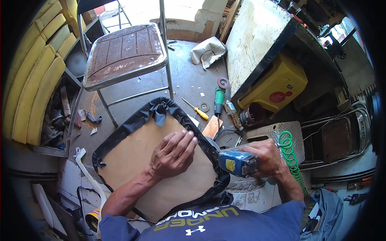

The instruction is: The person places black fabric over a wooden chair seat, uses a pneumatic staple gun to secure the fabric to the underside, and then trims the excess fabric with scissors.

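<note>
A seat panel lies underside up in front of me, with black upholstery fabric folded over its edge and stapled around the rim. At the far corner the fabric gathers into a loose tuft. My left hand is over the bare tan board, palm down and fingers stretched out toward the right rim, holding nothing. A blue staple gun is in the grip of my right hand, its nose at the panel's right edge. A green coiled air hose hangs beside that wrist.
A rusty folding chair stands beyond the panel. On the floor lie a yellow-handled screwdriver, a green angle grinder and a plastic bottle. Yellow foam pieces are stacked left; a yellow container sits right.
</note>
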Motion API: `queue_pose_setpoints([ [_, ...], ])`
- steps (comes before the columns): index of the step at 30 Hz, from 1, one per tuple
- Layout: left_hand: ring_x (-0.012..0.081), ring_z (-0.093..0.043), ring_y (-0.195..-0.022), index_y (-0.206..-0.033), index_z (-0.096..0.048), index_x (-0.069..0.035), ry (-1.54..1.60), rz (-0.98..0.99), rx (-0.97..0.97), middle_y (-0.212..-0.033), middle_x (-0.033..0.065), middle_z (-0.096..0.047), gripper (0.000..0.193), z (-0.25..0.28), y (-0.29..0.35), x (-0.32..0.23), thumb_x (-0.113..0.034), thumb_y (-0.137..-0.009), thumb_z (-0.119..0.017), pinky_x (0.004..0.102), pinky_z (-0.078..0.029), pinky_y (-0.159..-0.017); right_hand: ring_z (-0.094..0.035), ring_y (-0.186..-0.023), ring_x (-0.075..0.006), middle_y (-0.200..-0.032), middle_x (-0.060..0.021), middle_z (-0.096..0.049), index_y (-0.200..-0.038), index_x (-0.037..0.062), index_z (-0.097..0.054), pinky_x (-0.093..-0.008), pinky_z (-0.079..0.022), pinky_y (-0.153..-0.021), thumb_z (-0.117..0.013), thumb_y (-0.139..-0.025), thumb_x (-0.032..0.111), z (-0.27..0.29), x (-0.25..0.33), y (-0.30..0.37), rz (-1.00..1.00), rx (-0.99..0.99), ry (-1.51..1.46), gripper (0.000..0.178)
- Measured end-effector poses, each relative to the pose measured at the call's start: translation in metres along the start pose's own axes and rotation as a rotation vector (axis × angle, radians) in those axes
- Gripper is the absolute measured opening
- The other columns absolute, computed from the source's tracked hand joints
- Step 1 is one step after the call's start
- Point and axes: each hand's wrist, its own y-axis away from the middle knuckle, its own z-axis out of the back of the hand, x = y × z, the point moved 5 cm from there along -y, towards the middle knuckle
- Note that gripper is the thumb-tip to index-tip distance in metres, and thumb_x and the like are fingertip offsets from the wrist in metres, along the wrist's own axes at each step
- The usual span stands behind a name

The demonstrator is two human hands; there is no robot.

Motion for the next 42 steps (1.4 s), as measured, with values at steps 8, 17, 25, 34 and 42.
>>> queue_pose_setpoints([
  [8,0.0249,-0.069,-0.105,-0.096,-0.074,-0.011,0.122,-0.104,0.533,-0.104,0.0074,-0.072,0.04,-0.031,-0.062,0.06,-0.05,-0.087,-0.076,0.0441,-0.051,-0.098,-0.075,-0.074,-0.0333,-0.084,-0.0148,-0.075,-0.1,0.002,-0.075,-0.0394,-0.06,-0.067,-0.086,-0.062,0.014,0.005,-0.014,0.047,-0.182,-0.27,-0.049,0.041],
  [17,0.0411,-0.07,-0.085,-0.105,-0.068,0.002,-0.159,1.022,-0.042,-0.093,0.0252,-0.072,0.05,0.087,0.071,0.191,-0.048,-0.105,-0.063,0.0485,-0.052,-0.077,-0.076,-0.069,-0.0296,-0.078,-0.0123,-0.073,-0.085,0.0022,-0.072,-0.0376,-0.058,-0.065,-0.085,-0.072,0.013,0.011,-0.039,0.104,-0.46,-0.481,0.036,0.022],
  [25,0.0445,-0.047,-0.139,-0.146,-0.051,0.003,-0.364,0.817,-0.102,-0.146,0.0255,-0.053,0.053,0.081,0.07,0.031,-0.019,-0.101,-0.066,0.0529,-0.037,-0.118,-0.076,-0.071,-0.0312,-0.076,-0.0134,-0.074,-0.085,0.0033,-0.074,-0.0384,-0.058,-0.066,-0.085,-0.073,0.01,0.0,-0.058,0.093,-0.533,-0.512,-0.037,0.018],
  [34,0.0325,-0.051,-0.122,-0.142,-0.062,-0.013,0.105,0.399,0.357,-0.124,0.015,-0.06,0.07,-0.04,-0.092,-0.03,-0.037,-0.082,-0.087,0.0479,-0.036,-0.104,-0.077,-0.075,-0.0314,-0.08,-0.0153,-0.074,-0.089,0.0014,-0.074,-0.0372,-0.059,-0.067,-0.083,-0.075,0.008,-0.007,-0.056,0.079,-0.469,-0.444,-0.111,0.017],
  [42,0.0195,-0.06,-0.079,-0.092,-0.082,-0.008,0.572,0.479,-0.102,-0.084,0.0025,-0.068,0.018,-0.052,-0.064,-0.032,-0.006,-0.076,-0.088,0.0339,-0.047,-0.075,-0.077,-0.074,-0.0316,-0.08,-0.0147,-0.074,-0.093,0.0022,-0.076,-0.038,-0.06,-0.067,-0.082,-0.075,0.009,-0.016,-0.075,0.084,-0.468,-0.456,-0.11,0.02],
])
